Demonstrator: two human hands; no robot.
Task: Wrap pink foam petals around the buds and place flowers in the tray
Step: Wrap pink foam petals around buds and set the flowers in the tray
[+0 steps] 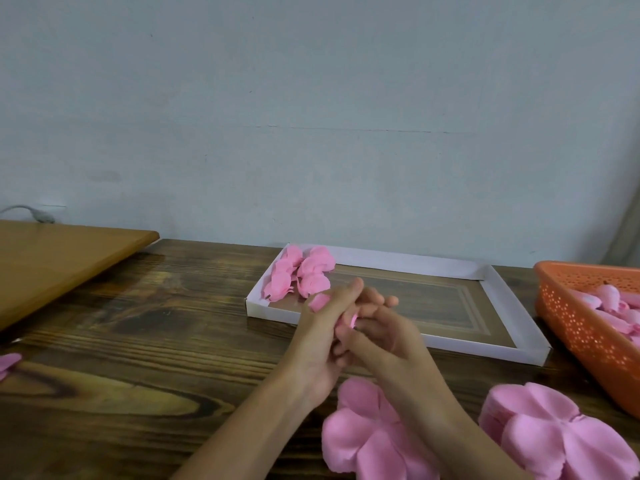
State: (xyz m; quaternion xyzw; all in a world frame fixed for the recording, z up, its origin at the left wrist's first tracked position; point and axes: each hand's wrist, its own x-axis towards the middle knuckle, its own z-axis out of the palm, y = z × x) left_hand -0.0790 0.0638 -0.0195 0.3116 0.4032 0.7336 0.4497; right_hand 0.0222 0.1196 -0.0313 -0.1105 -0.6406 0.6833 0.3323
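Left hand [320, 344] and right hand [388, 341] are bare, forearms [242, 434] unsleeved, fingers [375, 299] slender.

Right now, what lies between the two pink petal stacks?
In the head view, the right forearm passes between the left petal stack and the right petal stack, over the table.

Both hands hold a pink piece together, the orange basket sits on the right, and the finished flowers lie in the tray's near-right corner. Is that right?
Not quite. The head view shows the finished flowers in the far-left corner of the tray. The rest stands: left hand and right hand hold the pink piece together, orange basket on the right.
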